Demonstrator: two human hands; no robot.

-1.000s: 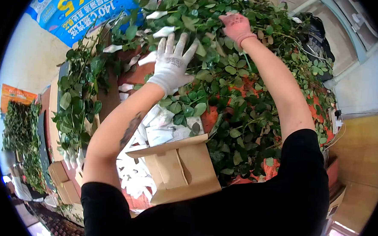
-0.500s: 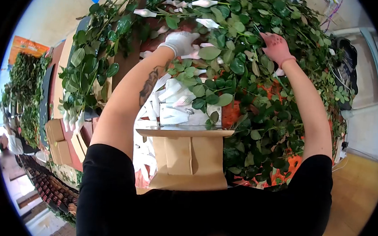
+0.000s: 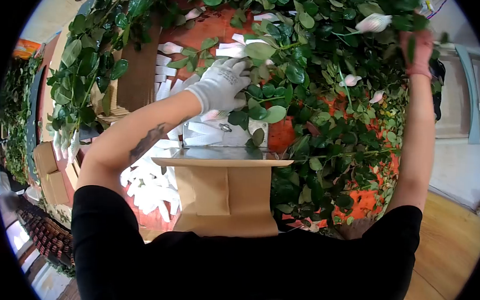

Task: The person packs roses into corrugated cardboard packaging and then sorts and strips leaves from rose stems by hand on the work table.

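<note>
The white-sleeved bud [image 3: 231,50] lies on the red counter [image 3: 203,29], just past the left hand's bent fingers, its long axis running roughly crosswise, left to right. And it's the left hand [image 3: 223,83] that has it close! White glove, back of the hand up, fingers pointing up and to the right among the leaves; whether they grip anything, I can't tell. Under the heel of that palm, a netted bud [image 3: 213,115] peeks out, partly covered.

Over to the right hand [image 3: 417,50] in its pink glove, well apart at the far right, blurred, with leaves right across it; holding a stem or not, impossible to say. Nearest to it, just to its left, there's the upper bud [image 3: 373,23], lying nearly crosswise with a stem trailing leftward. Green foliage [image 3: 310,61] fills the stretch between the two hands.

Nearer the body, below the left hand, sits a metal plate [image 3: 240,137], then the open cardboard box [image 3: 248,196], with loose white pieces [image 3: 148,191] heaped to its left.
</note>
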